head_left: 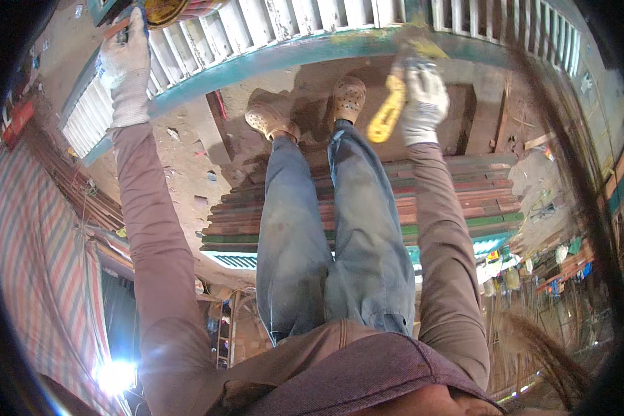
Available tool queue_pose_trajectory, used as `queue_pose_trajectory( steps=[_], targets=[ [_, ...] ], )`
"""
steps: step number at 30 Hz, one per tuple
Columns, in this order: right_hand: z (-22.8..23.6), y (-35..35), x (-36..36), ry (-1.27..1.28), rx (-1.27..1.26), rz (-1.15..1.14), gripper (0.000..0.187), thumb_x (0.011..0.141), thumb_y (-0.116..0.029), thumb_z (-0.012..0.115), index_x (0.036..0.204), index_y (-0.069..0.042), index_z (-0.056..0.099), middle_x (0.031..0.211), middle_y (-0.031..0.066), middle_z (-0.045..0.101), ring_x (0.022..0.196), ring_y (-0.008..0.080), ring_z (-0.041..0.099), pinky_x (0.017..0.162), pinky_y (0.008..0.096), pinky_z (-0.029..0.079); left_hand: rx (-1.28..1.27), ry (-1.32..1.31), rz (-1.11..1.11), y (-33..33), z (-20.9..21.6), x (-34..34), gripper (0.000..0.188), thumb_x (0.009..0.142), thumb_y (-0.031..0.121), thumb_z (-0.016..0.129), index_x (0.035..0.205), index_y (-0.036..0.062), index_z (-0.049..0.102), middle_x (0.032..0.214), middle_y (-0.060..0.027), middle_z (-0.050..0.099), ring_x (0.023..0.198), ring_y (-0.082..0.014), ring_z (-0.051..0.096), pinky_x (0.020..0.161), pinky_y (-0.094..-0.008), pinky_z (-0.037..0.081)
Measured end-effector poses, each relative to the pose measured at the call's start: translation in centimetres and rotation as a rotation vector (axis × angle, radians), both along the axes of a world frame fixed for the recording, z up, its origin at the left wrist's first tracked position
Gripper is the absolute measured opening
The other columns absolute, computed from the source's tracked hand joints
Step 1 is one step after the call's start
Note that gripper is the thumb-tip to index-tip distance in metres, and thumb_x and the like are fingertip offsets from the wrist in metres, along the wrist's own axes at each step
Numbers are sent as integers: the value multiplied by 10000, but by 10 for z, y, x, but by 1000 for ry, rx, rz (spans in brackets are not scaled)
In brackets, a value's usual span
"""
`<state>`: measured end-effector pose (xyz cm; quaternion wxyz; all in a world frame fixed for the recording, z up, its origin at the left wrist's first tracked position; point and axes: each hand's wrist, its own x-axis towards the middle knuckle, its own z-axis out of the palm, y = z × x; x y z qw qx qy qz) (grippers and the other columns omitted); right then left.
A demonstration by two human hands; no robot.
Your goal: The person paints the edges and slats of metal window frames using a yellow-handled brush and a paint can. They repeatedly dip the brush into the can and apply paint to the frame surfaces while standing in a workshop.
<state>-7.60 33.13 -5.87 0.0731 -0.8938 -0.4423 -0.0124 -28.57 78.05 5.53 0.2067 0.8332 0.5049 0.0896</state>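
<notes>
My left hand (126,62), in a white knit glove, is closed at the upper left. A reddish-brown strip (116,28) shows at its fingers; what they grip is not clear. Beside it stands a round can (165,10) with a golden-brown inside. My right hand (424,97), gloved too, is wrapped round a tool with a yellow handle (387,111) that has slots in it. The tool's head is blurred against the frame edge, so its kind cannot be told. Under both hands lies a louvred shutter panel (277,68) with white slats and a teal frame, smeared yellowish near the tool.
Close to the panel are my feet in tan clogs (349,97). Behind my legs lies a stack of reddish-brown boards (229,218), with another louvred panel (232,259) beside it. A striped sheet (35,249) hangs at left. Dark blurred strands (568,145) cross the right side.
</notes>
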Motion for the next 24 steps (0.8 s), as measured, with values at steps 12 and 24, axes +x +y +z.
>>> queue_pose_trajectory(
  steps=[12, 24],
  targets=[
    [12, -28, 21, 50, 260, -325, 238, 881, -120, 599, 1100, -136, 690, 1079, 97, 685, 949, 269, 673, 820, 365, 546, 7, -217, 77, 1, -9, -10, 395, 890, 371, 698, 990, -11, 678, 1136, -198, 666, 1068, -252, 620, 972, -362, 442],
    [29, 41, -57, 332, 242, -173, 298, 846, -119, 627, 1139, -141, 671, 1116, 63, 677, 1005, 216, 660, 857, 329, 533, 113, -322, -20, -5, 16, -11, 297, 904, 307, 689, 948, 14, 697, 994, -158, 702, 919, -222, 652, 871, -356, 483]
  ],
)
